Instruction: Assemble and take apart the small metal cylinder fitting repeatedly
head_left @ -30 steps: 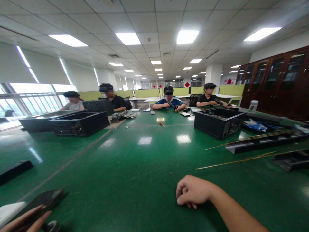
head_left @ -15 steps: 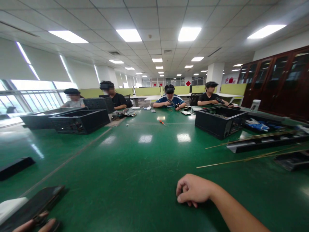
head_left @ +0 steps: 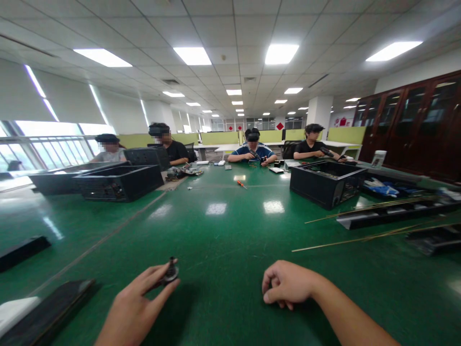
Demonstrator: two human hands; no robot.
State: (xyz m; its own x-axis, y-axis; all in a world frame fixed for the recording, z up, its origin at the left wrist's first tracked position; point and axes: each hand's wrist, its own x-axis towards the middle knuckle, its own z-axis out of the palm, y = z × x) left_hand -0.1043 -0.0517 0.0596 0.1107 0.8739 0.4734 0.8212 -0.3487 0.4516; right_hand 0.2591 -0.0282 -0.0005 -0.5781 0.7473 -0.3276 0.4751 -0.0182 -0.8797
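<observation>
My left hand (head_left: 140, 300) is closed in a pinch above the green table (head_left: 216, 240). Between its thumb and fingers is a small dark stepped part (head_left: 172, 273) with a round flange and a narrower top; its exact kind is unclear. My right hand (head_left: 286, 286) lies curled on the tabletop to the right, thumb against the bent fingers, and nothing shows in it. At lower left, near my left forearm, lies a flat black panel (head_left: 54, 307) with a white object (head_left: 16, 312) beside it.
Open black computer cases (head_left: 324, 180) stand at the right and at the left (head_left: 122, 182). Thin brass-coloured rods (head_left: 342, 241) lie at right. An orange screwdriver (head_left: 240, 183) is further off. Several people sit across the table, one with a tool in hand (head_left: 254, 154).
My left hand has come from the lower left corner beside the black panel toward the middle, bringing the small dark part with it. My right hand has stayed put.
</observation>
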